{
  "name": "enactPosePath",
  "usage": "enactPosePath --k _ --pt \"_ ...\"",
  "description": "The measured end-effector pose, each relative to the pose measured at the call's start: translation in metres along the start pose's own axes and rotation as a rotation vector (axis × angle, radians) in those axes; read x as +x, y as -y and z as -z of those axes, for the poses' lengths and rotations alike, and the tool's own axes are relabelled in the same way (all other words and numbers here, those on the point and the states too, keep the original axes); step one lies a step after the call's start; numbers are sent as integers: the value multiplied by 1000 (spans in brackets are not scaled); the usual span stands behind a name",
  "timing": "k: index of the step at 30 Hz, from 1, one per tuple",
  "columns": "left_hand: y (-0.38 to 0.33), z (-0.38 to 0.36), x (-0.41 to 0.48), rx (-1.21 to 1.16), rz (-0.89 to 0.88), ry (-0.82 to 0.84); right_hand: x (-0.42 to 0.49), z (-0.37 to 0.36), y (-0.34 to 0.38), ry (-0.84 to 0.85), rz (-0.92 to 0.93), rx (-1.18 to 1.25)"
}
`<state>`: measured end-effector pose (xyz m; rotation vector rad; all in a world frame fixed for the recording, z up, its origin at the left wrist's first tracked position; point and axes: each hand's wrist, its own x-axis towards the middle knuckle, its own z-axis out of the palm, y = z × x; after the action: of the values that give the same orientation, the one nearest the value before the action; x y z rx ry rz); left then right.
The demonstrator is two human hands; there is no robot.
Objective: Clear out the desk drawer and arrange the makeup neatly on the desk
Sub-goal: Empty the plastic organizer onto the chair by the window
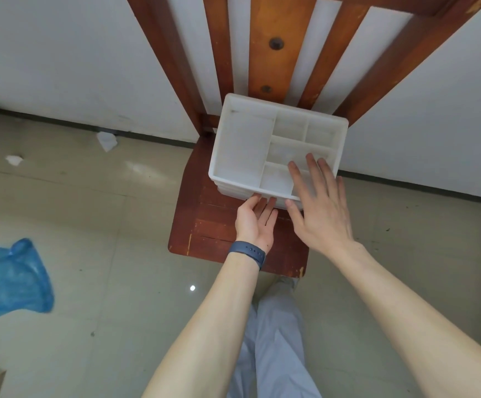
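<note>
The tray (235, 180) is all white, a bit see-through and milky, with no pattern. The chair (204, 225) under it is dark red-brown wood with pale scratches along its near edge. The chair's middle back board (276, 18) is lighter, more orange, with two dark round spots (276, 43) on it. The wall (61, 53) behind is plain white, and a dark strip (61, 122) runs along its bottom. The floor (104, 268) has shiny pale beige-green tiles with thin lines between them. On the left lies a bright blue bag (9, 280). Far left are two white crumpled paper bits (107, 140). The wrist band (247, 252) is dark blue. The trousers (276, 340) are light grey-blue.
</note>
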<state>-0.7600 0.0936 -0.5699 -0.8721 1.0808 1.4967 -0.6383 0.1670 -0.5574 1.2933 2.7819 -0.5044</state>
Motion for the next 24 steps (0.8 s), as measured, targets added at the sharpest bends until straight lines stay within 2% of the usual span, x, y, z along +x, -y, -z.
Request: enactPosePath --k 5,15,24 --pt "-3 0 0 -21 19 21 0 -1 0 -10 -1 29" --pt "3 17 11 -108 90 192 2 6 -3 30 11 54" --pt "10 22 1 124 -83 82 2 11 -3 41 23 68"
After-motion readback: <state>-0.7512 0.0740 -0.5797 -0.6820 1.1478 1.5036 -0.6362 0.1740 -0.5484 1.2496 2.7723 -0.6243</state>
